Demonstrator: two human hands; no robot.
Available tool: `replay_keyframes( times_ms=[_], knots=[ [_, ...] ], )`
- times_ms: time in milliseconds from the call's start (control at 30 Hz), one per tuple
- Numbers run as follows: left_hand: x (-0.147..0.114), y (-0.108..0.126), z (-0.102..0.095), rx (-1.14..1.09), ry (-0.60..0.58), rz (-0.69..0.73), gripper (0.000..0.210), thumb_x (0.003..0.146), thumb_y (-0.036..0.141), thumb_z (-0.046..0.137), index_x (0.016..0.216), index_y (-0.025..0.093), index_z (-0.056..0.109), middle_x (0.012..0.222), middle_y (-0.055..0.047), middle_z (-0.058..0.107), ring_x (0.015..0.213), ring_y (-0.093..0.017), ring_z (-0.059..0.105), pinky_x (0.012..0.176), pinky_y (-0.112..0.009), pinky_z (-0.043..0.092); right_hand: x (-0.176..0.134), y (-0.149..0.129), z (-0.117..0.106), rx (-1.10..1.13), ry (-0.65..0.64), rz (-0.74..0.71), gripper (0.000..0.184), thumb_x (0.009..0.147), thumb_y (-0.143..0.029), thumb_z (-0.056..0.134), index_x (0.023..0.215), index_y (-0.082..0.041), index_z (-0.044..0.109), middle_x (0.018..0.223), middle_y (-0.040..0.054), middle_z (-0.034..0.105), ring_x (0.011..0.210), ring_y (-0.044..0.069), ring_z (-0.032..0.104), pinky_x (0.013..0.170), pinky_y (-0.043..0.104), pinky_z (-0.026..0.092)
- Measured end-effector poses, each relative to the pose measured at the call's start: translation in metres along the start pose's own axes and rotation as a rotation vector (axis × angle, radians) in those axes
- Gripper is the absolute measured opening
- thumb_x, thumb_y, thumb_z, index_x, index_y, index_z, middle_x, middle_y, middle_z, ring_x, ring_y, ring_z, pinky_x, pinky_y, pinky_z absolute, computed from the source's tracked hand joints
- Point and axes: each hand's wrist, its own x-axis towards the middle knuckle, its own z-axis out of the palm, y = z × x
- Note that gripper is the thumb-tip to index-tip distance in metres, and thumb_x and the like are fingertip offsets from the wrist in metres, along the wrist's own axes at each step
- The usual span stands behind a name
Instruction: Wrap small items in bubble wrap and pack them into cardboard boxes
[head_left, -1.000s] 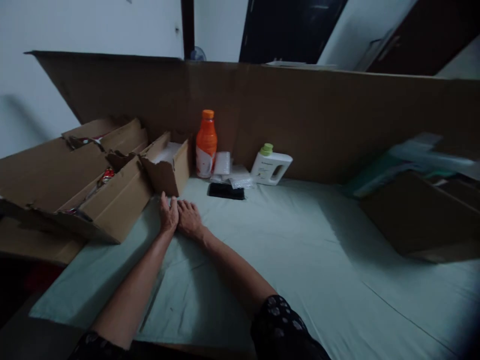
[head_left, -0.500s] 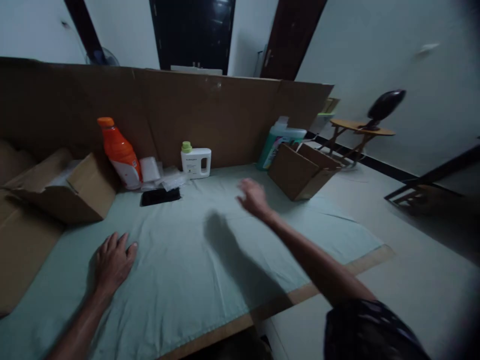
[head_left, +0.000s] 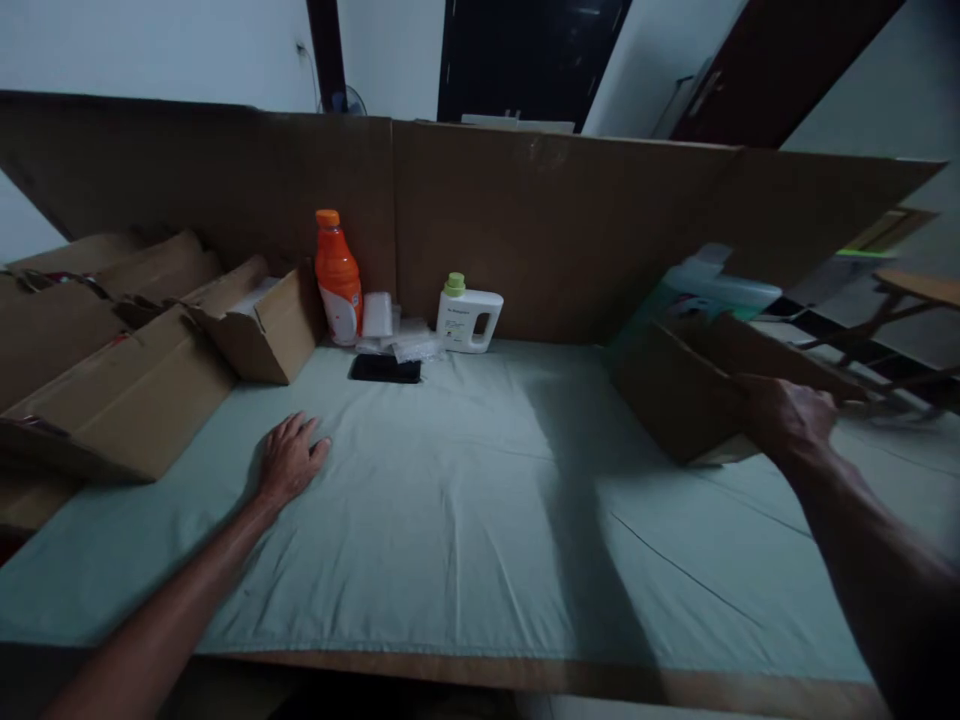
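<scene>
My left hand (head_left: 291,465) rests flat on the pale green cloth (head_left: 480,520), palm down, fingers slightly spread and holding nothing. At the right, my right hand (head_left: 791,415) is closed at the near rim of an open cardboard box (head_left: 667,395); blur and the box hide its fingertips. The inside of this box cannot be made out. Behind it stands a large bottle of blue-green liquid (head_left: 720,285), partly covered by the box.
At the back stand an orange bottle (head_left: 339,280) and a white jug with a green cap (head_left: 469,315). Clear plastic packets (head_left: 409,340) lie beside a black phone (head_left: 385,369). Several open cardboard boxes (head_left: 161,390) fill the left side. A tall cardboard panel (head_left: 570,230) borders the back.
My right hand has moved from above the cloth to the right-hand box and closed at its rim. My left hand stays on the cloth. The view has turned left.
</scene>
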Motion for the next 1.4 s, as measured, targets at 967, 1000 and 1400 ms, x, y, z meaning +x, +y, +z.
replay_keyframes(
  times_ms=[967, 1000, 1400],
  knots=[
    [-0.062, 0.059, -0.03, -1.195, -0.173, -0.243, 0.051, 0.061, 0.031, 0.066, 0.11, 0.018, 0.062, 0.111, -0.012, 0.072, 0.114, -0.035, 0.064, 0.1, -0.051, 0.052, -0.189, -0.274, 0.077, 0.832, -0.53, 0.346, 0.051, 0.094, -0.063, 0.047, 0.119, -0.027, 0.074, 0.103, 0.0072, 0.077, 0.104, 0.03, 0.068, 0.089, 0.044, 0.058],
    [-0.057, 0.054, -0.029, -1.201, -0.175, -0.249, 0.051, 0.061, 0.031, 0.066, 0.109, 0.017, 0.063, 0.111, -0.012, 0.072, 0.112, -0.036, 0.064, 0.099, -0.051, 0.053, -0.189, -0.278, 0.075, 0.864, -0.544, 0.319, 0.049, 0.094, -0.062, 0.048, 0.118, -0.028, 0.074, 0.103, 0.0067, 0.077, 0.104, 0.03, 0.069, 0.09, 0.043, 0.058],
    [-0.06, 0.032, 0.005, -1.217, -0.15, -0.279, 0.049, 0.071, 0.039, 0.076, 0.117, 0.024, 0.07, 0.115, -0.01, 0.073, 0.113, -0.037, 0.066, 0.094, -0.05, 0.058, -0.007, -0.279, 0.165, 0.887, -0.647, 0.188, 0.04, 0.075, -0.056, 0.073, 0.095, -0.021, 0.078, 0.095, 0.0077, 0.077, 0.085, 0.027, 0.07, 0.075, 0.039, 0.056]
  ],
)
